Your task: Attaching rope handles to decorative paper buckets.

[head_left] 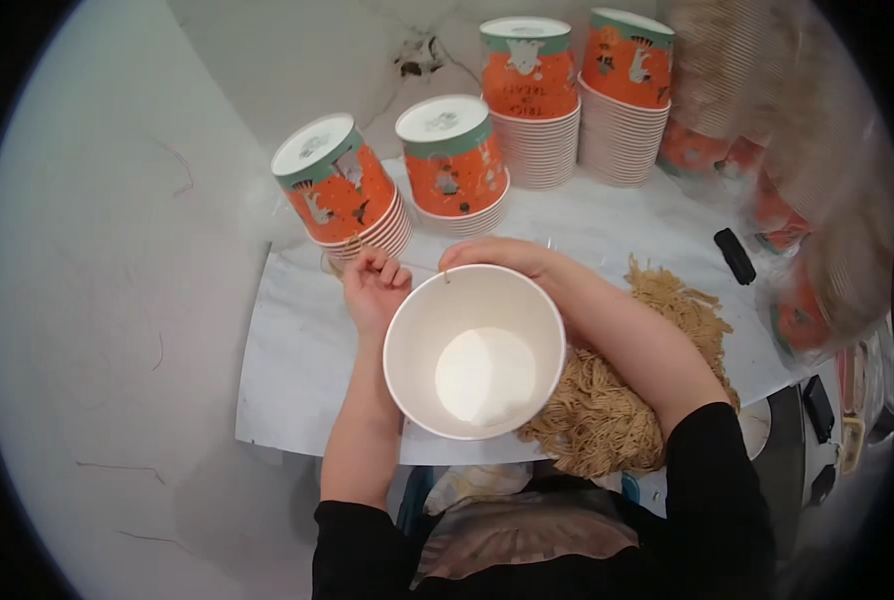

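Note:
A white paper bucket [475, 345] faces me with its open mouth, showing its plain inside and round bottom. My right hand [487, 252] reaches around its far rim and grips it, most of the fingers hidden behind the wall. A short bit of tan cord [447, 278] pokes through the wall just below that rim. Left of the bucket, my left hand [377, 288] is closed in a pinch on tan cord, and a thin strand runs from it toward the rim. Beneath my right forearm lies a heap of tan cord pieces [597, 415].
Upside-down stacks of orange and green paper buckets [447, 165] stand along the back of the white-covered table [287, 370]. More stacks in clear plastic [807, 200] crowd the right side. A small black object [734, 256] lies near them. A wall rises at the left.

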### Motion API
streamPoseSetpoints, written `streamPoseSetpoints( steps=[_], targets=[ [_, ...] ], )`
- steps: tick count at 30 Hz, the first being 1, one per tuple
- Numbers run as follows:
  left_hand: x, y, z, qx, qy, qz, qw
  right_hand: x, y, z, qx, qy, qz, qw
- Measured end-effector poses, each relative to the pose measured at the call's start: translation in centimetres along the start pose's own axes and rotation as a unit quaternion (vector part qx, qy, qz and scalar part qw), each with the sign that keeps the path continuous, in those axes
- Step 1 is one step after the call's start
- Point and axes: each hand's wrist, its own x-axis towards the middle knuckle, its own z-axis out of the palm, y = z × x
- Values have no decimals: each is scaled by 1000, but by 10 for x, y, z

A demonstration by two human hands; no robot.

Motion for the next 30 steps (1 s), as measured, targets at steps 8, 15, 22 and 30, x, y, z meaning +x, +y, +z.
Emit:
streamPoseSetpoints(
  steps=[8,15,22,30],
  targets=[
    [-1,-5,6,40,-11,-2,999,9,-2,-15,111,-15,12,994],
    [-1,0,7,28,27,12,999,12,4,-12,51,-75,10,996],
    [-9,-4,28,88,92,70,989,-8,-17,-16,-11,-83,-37,996],
    [-7,-8,11,105,134,41,985,-12,-30,-26,-225,-60,-121,965]
  ],
)
